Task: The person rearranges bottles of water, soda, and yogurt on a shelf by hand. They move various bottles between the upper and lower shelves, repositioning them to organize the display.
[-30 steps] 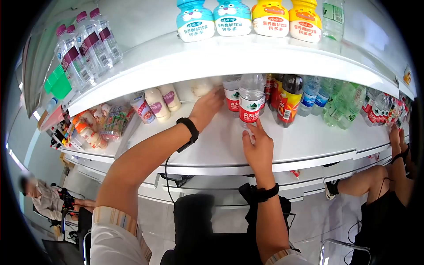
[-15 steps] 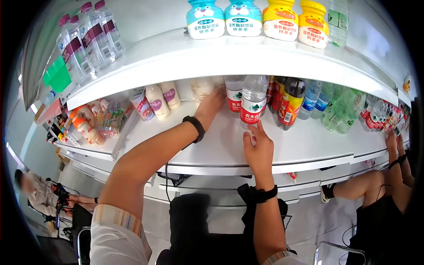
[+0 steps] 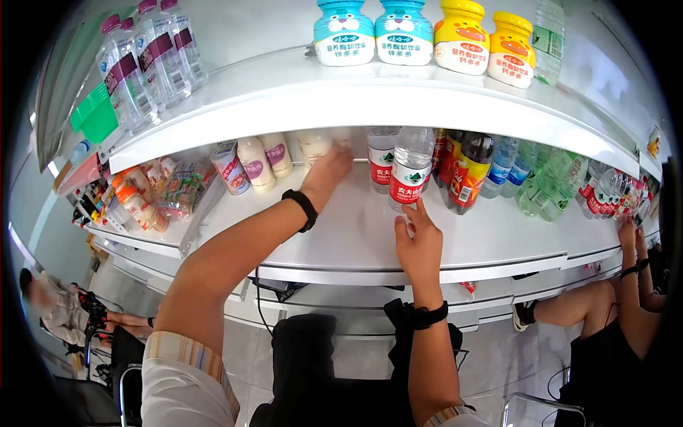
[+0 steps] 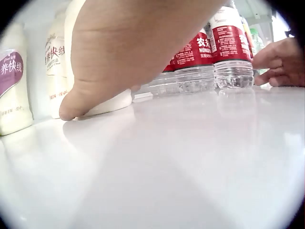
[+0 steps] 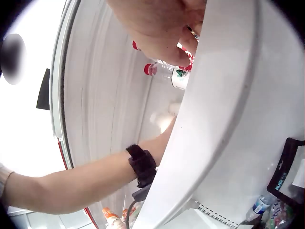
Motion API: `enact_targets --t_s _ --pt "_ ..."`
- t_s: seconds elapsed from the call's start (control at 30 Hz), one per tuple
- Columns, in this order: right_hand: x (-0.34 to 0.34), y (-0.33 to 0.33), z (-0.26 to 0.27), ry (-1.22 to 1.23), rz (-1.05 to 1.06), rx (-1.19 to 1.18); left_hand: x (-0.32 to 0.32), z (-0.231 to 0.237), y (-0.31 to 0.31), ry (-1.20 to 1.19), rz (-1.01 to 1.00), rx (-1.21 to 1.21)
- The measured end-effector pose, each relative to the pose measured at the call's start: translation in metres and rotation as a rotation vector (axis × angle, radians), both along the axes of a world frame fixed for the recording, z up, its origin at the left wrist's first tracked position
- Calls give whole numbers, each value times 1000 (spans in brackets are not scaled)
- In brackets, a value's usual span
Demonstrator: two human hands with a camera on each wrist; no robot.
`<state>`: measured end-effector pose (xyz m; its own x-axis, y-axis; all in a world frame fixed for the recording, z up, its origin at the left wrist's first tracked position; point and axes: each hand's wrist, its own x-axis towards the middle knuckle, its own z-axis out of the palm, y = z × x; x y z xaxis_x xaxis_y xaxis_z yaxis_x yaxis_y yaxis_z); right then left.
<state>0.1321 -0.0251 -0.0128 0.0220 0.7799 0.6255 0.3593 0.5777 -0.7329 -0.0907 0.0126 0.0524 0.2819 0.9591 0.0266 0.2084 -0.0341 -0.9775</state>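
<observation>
In the head view my left hand (image 3: 329, 174) reaches under the upper shelf and holds a cream-white milk drink bottle (image 3: 311, 147). The left wrist view has its thumb near the bottle's base (image 4: 112, 102); the palm hides most of the bottle. Left of it stand two similar bottles with purple labels (image 3: 255, 168). My right hand (image 3: 420, 242) touches the lower part of a red-labelled water bottle (image 3: 410, 174) with its fingertips, the index finger stretched upward. A second red-labelled water bottle (image 3: 381, 160) stands just behind, to the left.
Overhead, the upper shelf (image 3: 370, 103) carries blue and yellow drink bottles (image 3: 462, 39). Dark soda bottles (image 3: 471, 171) and green bottles (image 3: 555, 185) line the right side. A pink-blue carton (image 3: 231, 169) and packaged snacks (image 3: 183, 191) are at left. Another person's hands (image 3: 632, 238) reach in at far right.
My left hand and the milk drink bottle have shifted left, closer to the purple-labelled bottles, widening the gap to the water bottles. My right hand stays at its water bottle. The head view has shifted slightly.
</observation>
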Motion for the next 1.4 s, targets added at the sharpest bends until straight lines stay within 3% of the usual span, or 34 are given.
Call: enact_targets --t_s 0.1,0.67,0.73,0.77,0.83,0.87,0.93,0.97,1.03,1.13,1.37,1.4 --pt "2 -3 5 -45 13 -81 -9 -1 2 -24 -5 16" --pt "1 -1 2 1 13 -45 -44 0 -6 -50 -107 -39" --pt "2 0 2 4 10 -54 -42 3 -6 -410 -269 -82" --pt "1 2 -1 1 12 -30 -40 5 -4 -405 -272 -83" --pt "1 3 -4 2 11 -9 -23 16 -3 -845 -397 -115" --pt "0 4 -4 1 9 5 -13 18 -3 -843 -400 -115" --pt "1 3 -3 -5 9 23 11 16 -4 -1620 -303 -128" --pt "1 2 -2 16 22 8 23 16 -4 -1622 -304 -126" --pt "1 2 -2 36 35 -4 46 20 -3 -1973 -277 -111" --pt "1 4 -2 8 7 27 57 4 5 -2141 -302 7" --pt "3 0 2 12 52 -32 60 -5 5 -2109 -254 29" --pt "4 1 2 22 57 -45 59 -2 1 -2099 -171 42"
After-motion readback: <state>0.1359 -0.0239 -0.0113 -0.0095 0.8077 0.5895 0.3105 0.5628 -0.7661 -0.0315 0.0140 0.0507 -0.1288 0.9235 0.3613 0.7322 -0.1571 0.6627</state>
